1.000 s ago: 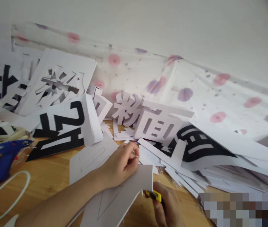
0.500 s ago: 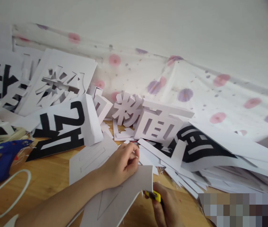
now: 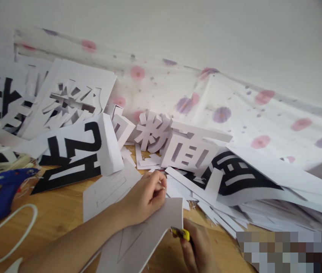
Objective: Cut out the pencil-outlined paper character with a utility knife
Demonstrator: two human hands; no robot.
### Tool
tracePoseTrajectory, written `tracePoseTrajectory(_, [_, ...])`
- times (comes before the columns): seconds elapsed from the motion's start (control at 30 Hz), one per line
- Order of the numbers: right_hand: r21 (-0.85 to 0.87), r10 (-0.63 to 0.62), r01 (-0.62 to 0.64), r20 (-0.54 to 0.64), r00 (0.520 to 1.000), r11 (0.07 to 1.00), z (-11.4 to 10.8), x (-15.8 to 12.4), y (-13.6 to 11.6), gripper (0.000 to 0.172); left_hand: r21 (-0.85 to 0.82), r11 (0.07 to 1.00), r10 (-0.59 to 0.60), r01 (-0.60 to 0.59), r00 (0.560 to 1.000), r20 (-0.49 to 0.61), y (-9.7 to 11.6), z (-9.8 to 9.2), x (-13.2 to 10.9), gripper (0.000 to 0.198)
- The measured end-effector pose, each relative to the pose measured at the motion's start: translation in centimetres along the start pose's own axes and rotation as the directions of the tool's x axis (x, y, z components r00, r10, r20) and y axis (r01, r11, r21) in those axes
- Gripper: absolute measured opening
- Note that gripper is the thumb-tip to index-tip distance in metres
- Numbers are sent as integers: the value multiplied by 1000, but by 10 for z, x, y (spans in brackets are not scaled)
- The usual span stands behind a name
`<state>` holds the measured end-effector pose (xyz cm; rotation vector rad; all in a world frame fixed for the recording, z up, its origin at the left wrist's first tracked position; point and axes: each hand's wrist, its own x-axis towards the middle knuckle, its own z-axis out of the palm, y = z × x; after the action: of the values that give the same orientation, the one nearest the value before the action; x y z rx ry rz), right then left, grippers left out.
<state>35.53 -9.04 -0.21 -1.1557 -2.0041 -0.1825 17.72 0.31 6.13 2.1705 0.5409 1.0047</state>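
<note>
A white board point(image 3: 146, 235) with pencil lines lies in the lower middle, its right edge cut and slightly raised. My left hand point(image 3: 149, 197) rests on it with the fingers curled together; whether they pinch anything is hidden. In my right hand point(image 3: 196, 246) is a yellow and black utility knife point(image 3: 181, 232), its tip at the board's cut edge. Beneath and behind my left forearm is another white sheet point(image 3: 107, 189) with pencilled outlines.
A blue glue gun point(image 3: 7, 193) with a white cable lies at the left. White cut-out characters point(image 3: 189, 149) stand behind my hands, black-printed sheets point(image 3: 235, 170) to both sides. Paper strips point(image 3: 214, 216) and scraps litter the wooden table point(image 3: 64, 204).
My right hand and the knife have shifted slightly left. My left hand holds nearly the same place on the board.
</note>
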Motion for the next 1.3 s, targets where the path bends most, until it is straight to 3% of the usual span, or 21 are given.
tracePoseTrajectory(0.23, [52,37,-34,-47,998,998,3,-4,4,26,9,999,-37,37,999,4,0,2,1,9])
tracePoseTrajectory(0.43, [33,39,-40,40,998,999,-1,2,-2,25,10,1000,-18,18,1000,-14,0,2,1,10])
tracePoseTrajectory(0.63, [32,45,-42,-81,996,999,2,-5,1,30,-1,999,-32,32,999,10,1,2,0,11])
tracePoseTrajectory(0.87, [-8,58,-57,25,998,998,2,1,-1,33,-7,999,-52,52,998,19,1,2,0,11])
tracePoseTrajectory(1.03, [-6,79,-79,38,996,997,0,0,-3,34,-2,998,-55,55,998,15,0,2,0,11])
tracePoseTrajectory(1.3, [-42,-114,114,1,994,993,-4,11,-2,32,-8,999,-31,31,1000,-4,2,1,1,12])
